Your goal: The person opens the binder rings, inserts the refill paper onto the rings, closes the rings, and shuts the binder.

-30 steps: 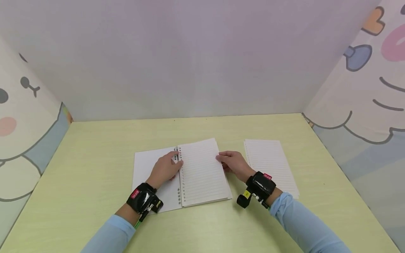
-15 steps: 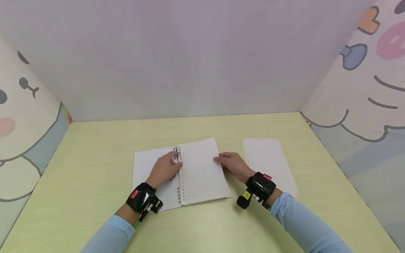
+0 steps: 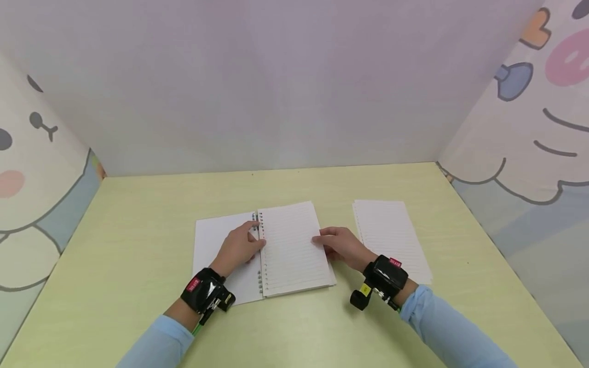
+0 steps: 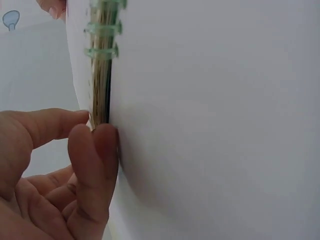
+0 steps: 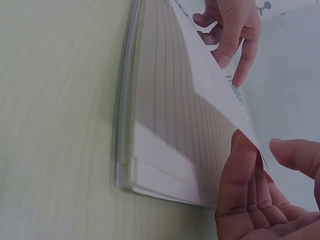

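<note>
A loose-leaf notebook (image 3: 294, 255) lies spread out, its white left side (image 3: 207, 245) flat and lined pages on the right. Green rings (image 4: 102, 30) run along the binding. My left hand (image 3: 238, 248) pinches the punched page edge at the rings, thumb on the pages, fingertips by the binding. At the opposite edge, my right hand (image 3: 345, 248) holds the top lined sheet (image 5: 220, 90), thumb above and curled fingers underneath. That sheet is lifted off the pages below, which show in the right wrist view. Some left fingertips are hidden in the head view.
To the right lies a small stack of loose lined sheets (image 3: 391, 235), partly behind the right wrist. The pale wooden table (image 3: 152, 214) meets a plain wall (image 3: 276, 102) at the back. Cartoon-printed panels stand on both sides.
My right hand slides slightly toward me along the sheet's outer edge, and its wrist shifts a little right. The left hand stays nearly still at the rings.
</note>
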Tool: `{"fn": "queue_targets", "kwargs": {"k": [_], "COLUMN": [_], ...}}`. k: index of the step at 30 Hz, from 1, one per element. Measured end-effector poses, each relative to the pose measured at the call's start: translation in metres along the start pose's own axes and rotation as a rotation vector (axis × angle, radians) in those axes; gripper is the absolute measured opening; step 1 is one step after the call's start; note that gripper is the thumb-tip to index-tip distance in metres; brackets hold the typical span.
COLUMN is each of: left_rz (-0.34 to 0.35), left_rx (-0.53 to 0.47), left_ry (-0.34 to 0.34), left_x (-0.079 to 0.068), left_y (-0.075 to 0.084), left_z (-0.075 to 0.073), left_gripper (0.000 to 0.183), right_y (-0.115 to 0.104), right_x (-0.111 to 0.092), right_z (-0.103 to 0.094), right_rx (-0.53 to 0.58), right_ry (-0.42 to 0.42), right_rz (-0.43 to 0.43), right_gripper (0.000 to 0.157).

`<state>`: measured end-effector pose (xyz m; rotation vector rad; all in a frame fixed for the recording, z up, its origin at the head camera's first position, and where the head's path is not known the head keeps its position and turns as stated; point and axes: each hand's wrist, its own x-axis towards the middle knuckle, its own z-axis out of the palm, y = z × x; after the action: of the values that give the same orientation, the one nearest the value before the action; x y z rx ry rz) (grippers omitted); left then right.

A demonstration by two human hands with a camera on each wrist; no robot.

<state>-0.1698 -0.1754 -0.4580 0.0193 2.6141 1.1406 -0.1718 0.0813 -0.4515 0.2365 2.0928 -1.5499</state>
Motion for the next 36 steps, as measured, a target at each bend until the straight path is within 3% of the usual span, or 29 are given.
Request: {"fn": "queue_targets", "kwargs": {"k": [9, 17, 24, 31, 36], "left_rz": [0.028, 0.069, 0.144, 0.204, 0.235], "left_rx": [0.043, 0.086, 0.129, 0.155, 0.164], "left_ry": [0.011, 0.003, 0.032, 0.003, -0.002], "left_x": [-0.013, -0.037, -0.057, -0.067, -0.068], "left_y": [-0.001, 0.001, -0.001, -0.004, -0.007], "left_z": [0.001, 0.005, 0.007, 0.007, 0.008], "left_gripper": [0.054, 0.023, 0.018, 0.027, 0.03], "right_y": [0.005, 0.009, 0.011, -0.001, -0.012], "right_x": [-0.016, -0.019, -0.02, -0.027, -0.035], "right_z": [-0.007, -0.009, -0.007, 0.0, 0.023], "right_rx": [-0.012, -0.033, -0.07, -0.244, -0.503], "right_ry": [-0.109, -0.084, -0.034, 0.119, 0.127], "right_rz": [0.023, 0.011, 0.007, -0.127, -0.351], "right_gripper": [0.069, 0.07, 0.066, 0.054, 0.042]}}
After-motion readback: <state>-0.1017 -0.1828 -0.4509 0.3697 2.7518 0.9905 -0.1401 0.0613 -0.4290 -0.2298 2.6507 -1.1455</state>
